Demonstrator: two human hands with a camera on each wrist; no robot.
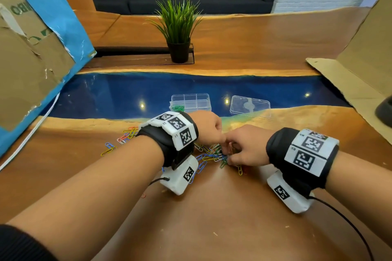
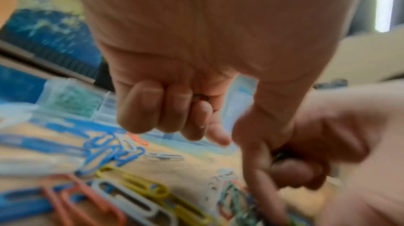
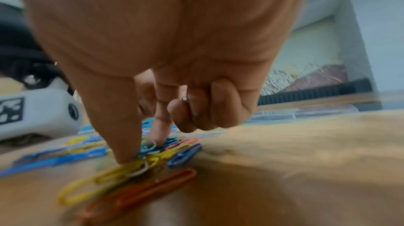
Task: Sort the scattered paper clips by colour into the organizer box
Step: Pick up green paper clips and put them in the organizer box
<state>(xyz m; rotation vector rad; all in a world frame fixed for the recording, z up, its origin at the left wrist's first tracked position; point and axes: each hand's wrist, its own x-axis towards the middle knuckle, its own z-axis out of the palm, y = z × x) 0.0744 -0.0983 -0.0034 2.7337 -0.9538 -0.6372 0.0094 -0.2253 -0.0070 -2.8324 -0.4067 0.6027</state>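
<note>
The scattered plastic-coated paper clips [image 1: 209, 155] in blue, yellow, red, green and white lie in a loose heap on the brown wooden part of the desk [image 1: 212, 218], directly under and between the two hands; a smaller cluster [image 1: 127, 134] lies apart to the left of the left wrist. The clear plastic organizer box [image 1: 191, 103] with its divided compartments stands farther back, at the edge of the blue resin strip, and its near left compartment holds green paper clips [image 1: 177, 108]. The box's clear plastic lid [image 1: 250, 106] lies separately to its right, near but not touching it.

The right hand [image 1: 247, 147] reaches down into the heap: in the right wrist view its thumb [image 3: 122, 134] and forefinger press onto a green clip [image 3: 148, 146] among yellow and blue ones, closing a narrow grip around it, while the other fingers are curled into the palm. The left hand [image 1: 206, 127] hovers just beside it, the two hands touching or nearly so. Its fingers [image 2: 142, 107] are curled tight into the palm, and the left wrist view shows a small glimpse of something red and dark [image 2: 201, 97] tucked between them, too blurred to tell for certain what it is.

Behind the box a green artificial plant in a black pot [image 1: 178, 34] stands on the desk, and brown cardboard panels [image 1: 27, 65] rise at both sides.
</note>
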